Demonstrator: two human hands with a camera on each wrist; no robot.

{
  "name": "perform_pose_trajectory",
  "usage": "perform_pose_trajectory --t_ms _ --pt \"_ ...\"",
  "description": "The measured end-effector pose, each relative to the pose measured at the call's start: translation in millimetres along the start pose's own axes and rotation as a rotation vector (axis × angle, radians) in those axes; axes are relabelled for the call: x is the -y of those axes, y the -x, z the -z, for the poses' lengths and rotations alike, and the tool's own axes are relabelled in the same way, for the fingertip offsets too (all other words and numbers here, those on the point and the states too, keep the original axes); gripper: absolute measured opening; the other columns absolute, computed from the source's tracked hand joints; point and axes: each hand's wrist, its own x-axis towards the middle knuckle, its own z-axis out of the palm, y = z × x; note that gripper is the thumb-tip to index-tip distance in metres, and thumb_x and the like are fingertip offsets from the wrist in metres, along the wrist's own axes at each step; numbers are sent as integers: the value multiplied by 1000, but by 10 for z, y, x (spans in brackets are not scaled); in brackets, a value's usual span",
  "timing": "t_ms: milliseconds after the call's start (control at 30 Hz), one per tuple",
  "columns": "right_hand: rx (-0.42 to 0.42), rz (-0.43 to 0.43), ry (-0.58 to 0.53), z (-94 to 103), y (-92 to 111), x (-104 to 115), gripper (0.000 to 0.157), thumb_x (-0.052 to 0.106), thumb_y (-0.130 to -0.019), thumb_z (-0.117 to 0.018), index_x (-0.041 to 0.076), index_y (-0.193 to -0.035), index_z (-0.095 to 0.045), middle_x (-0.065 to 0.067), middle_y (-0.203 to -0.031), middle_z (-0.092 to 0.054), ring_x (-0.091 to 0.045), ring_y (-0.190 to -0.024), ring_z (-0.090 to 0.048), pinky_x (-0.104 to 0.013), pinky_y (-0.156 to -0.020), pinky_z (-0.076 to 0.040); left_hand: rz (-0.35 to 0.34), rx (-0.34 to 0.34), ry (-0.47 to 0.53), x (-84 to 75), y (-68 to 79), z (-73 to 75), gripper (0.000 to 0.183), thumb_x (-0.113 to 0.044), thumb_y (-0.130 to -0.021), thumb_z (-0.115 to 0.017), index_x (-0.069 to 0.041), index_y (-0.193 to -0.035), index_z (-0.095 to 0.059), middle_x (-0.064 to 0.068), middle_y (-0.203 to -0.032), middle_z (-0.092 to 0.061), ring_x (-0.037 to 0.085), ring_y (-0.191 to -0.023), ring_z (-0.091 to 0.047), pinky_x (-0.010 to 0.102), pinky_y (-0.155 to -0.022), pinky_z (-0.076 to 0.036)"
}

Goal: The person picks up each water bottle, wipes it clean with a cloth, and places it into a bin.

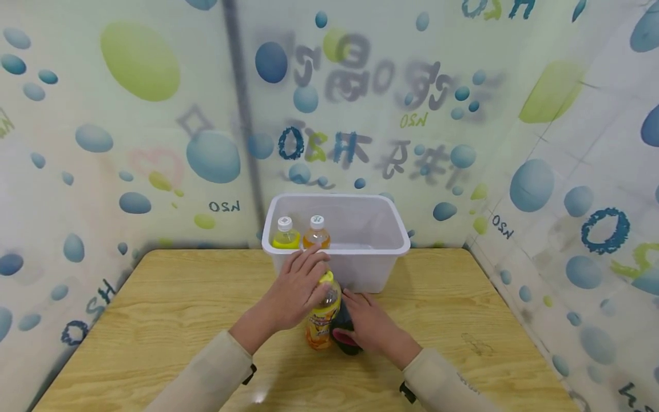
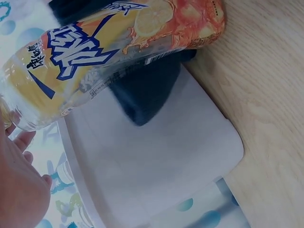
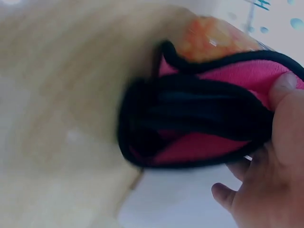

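Observation:
A drink bottle (image 1: 318,331) with a yellow cap and an orange-and-yellow label stands in front of the white bin. My left hand (image 1: 298,292) grips it by the top, with the fingers around the cap and neck. In the left wrist view the label of the bottle (image 2: 109,52) shows fruit pictures. Right beside it, my right hand (image 1: 376,325) holds a dark fabric sleeve with pink lining (image 1: 344,320). The right wrist view shows the thumb on the pink inside of this sleeve (image 3: 199,102), which gapes, with black edging. The bottle's lower part shows just behind it.
The white plastic bin (image 1: 368,272) stands at the table's back edge. Inside, at its left, are a bottle of yellow drink (image 1: 286,239) and a bottle of orange drink (image 1: 316,237), both white-capped. Patterned walls surround the wooden table (image 1: 195,320) at the back and sides.

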Motion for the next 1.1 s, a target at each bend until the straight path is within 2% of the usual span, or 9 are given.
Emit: perform_pose_trajectory --t_ms 67,267,467,600,867,1000,1100 --pt "20 -8 2 -96 -6 27 67 46 -93 -59 4 -144 -44 -10 -150 -46 -26 -143 -38 -50 -116 -30 6 1 1 2 7 0 34 -34 -104 -33 -14 -123 -52 3 -139 -46 26 -148 -25 50 -116 -22" --pt "57 -21 116 -311 4 65 63 44 -90 -65 8 -140 -51 -3 -148 -49 -21 -143 -38 -48 -115 -32 19 13 17 -6 6 -15 36 -34 -104 -33 -13 -125 -53 3 -140 -46 25 -149 -24 50 -117 -21" --pt "102 -39 241 -435 -17 72 63 48 -88 -65 16 -141 -51 5 -152 -43 -18 -146 -32 -46 -117 -29 25 25 21 -7 11 -16 36 -35 -104 -33 -13 -125 -53 3 -141 -45 24 -149 -22 50 -117 -20" --pt "117 -41 277 -465 -31 69 63 50 -88 -64 18 -140 -52 7 -154 -41 -17 -148 -29 -46 -118 -28 21 19 11 1 9 -23 35 -35 -104 -34 -14 -124 -53 3 -141 -46 24 -149 -24 50 -117 -21" --pt "136 -38 270 -425 -8 74 62 50 -90 -62 18 -141 -51 6 -155 -40 -17 -148 -29 -46 -118 -27 30 22 14 -6 9 -14 36 -36 -104 -34 -14 -124 -53 2 -141 -46 23 -149 -23 50 -117 -21" --pt "135 -39 185 -396 -6 69 61 49 -92 -60 16 -142 -50 3 -152 -44 -19 -147 -31 -48 -118 -27 34 24 27 -7 13 -15 38 -35 -104 -34 -12 -126 -54 3 -142 -46 23 -149 -22 50 -117 -20" --pt "116 -45 65 -364 -6 57 63 45 -93 -61 14 -145 -45 1 -152 -44 -21 -146 -33 -50 -118 -26 33 24 25 -8 15 -11 38 -36 -104 -35 -11 -126 -54 3 -142 -46 23 -149 -22 51 -117 -20"
